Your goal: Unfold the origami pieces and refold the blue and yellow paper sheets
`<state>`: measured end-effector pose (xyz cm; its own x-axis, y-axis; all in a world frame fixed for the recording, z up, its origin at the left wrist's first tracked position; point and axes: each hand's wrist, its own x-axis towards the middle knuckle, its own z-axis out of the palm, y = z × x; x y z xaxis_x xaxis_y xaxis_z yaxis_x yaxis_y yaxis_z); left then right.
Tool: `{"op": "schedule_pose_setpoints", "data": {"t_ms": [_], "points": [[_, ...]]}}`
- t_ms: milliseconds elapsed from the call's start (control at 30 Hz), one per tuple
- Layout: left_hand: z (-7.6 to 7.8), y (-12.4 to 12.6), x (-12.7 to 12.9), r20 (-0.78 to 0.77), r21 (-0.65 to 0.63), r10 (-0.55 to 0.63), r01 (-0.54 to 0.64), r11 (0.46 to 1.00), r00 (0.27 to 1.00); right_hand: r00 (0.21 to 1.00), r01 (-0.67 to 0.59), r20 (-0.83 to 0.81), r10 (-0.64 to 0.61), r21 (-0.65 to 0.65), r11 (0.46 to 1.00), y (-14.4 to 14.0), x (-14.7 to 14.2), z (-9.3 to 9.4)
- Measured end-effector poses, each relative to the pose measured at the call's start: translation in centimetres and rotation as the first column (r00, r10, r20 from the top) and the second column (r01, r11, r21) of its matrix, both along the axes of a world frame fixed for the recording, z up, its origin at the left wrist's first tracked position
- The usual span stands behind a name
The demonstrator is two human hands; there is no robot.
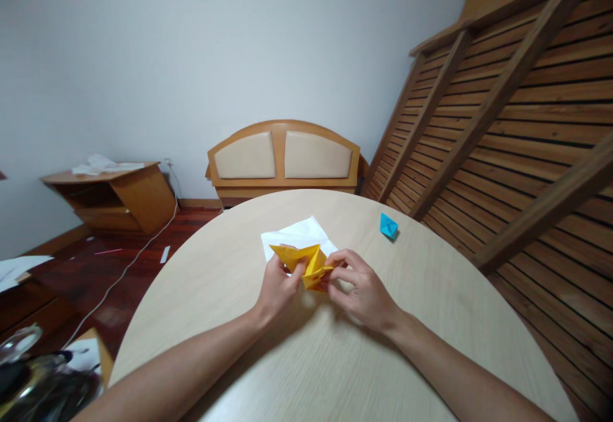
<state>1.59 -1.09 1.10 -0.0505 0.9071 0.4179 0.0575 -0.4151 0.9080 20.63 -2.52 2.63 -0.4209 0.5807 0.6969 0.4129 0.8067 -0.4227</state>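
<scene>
A partly folded yellow paper [306,261] is held just above the round pale wooden table [335,358]. My left hand [278,288] pinches its left side with thumb and fingers. My right hand [359,288] pinches its right corner. Under and behind the yellow paper lies a white sheet [299,233] flat on the table. A small folded blue paper figure [388,225] sits on the table farther back to the right, apart from both hands.
A wooden headboard with beige panels [283,157] stands behind the table. A slatted wooden frame [517,109] leans at the right. At the left are a low wooden stand [115,195], a white cable [129,265] on the dark floor, and clutter at the bottom left corner.
</scene>
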Motion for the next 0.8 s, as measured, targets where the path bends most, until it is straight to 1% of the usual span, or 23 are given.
{"op": "schedule_pose_setpoints", "data": {"t_ms": [100, 167, 233, 300, 367, 400, 467, 600, 700, 800], "points": [[0.2, 0.3, -0.1, 0.099, -0.021, 0.008, -0.006, 1.0, 0.995, 0.991, 0.111, -0.087, -0.103, 0.092, 0.99, 0.0, 0.0, 0.2], [0.2, 0.4, -0.2, 0.16, -0.048, 0.028, -0.021, 0.999, 0.987, 0.977, 0.161, -0.155, -0.145, 0.097, 0.982, 0.1, 0.1, 0.4], [0.1, 0.5, -0.3, 0.217, -0.07, 0.048, -0.033, 0.997, 0.975, 0.969, 0.161, -0.198, -0.149, 0.043, 0.986, 0.1, 0.2, 0.4], [-0.1, 0.6, -0.4, 0.281, -0.085, 0.058, -0.036, 0.996, 0.958, 0.952, 0.161, -0.252, -0.173, -0.065, 0.985, 0.2, 0.2, 0.1], [-0.3, 0.7, -0.4, 0.345, -0.092, 0.058, -0.027, 0.995, 0.937, 0.915, 0.164, -0.338, -0.22, -0.186, 0.969, 0.3, 0.2, -0.3], [-0.3, 0.7, -0.4, 0.375, -0.096, 0.052, -0.017, 0.995, 0.926, 0.891, 0.154, -0.387, -0.238, -0.237, 0.959, 0.4, 0.2, -0.5], [-0.4, 0.8, -0.4, 0.428, -0.109, 0.028, 0.021, 0.994, 0.903, 0.849, 0.085, -0.476, -0.229, -0.306, 0.948, 0.4, 0.1, -0.8], [0.2, 0.7, -0.2, 0.53, -0.166, -0.034, 0.143, 0.976, 0.847, 0.786, -0.095, -0.598, -0.154, -0.364, 0.927, 0.5, 0.0, -0.7], [1.0, 0.6, -0.1, 0.58, -0.177, -0.06, 0.197, 0.964, 0.812, 0.755, -0.152, -0.636, -0.157, -0.403, 0.902, 0.7, 0.0, -0.5], [2.0, 0.7, -0.6, 0.641, -0.176, -0.037, 0.194, 0.965, 0.766, 0.76, -0.186, -0.629, -0.163, -0.451, 0.873, 1.2, 0.2, -0.5]]}}
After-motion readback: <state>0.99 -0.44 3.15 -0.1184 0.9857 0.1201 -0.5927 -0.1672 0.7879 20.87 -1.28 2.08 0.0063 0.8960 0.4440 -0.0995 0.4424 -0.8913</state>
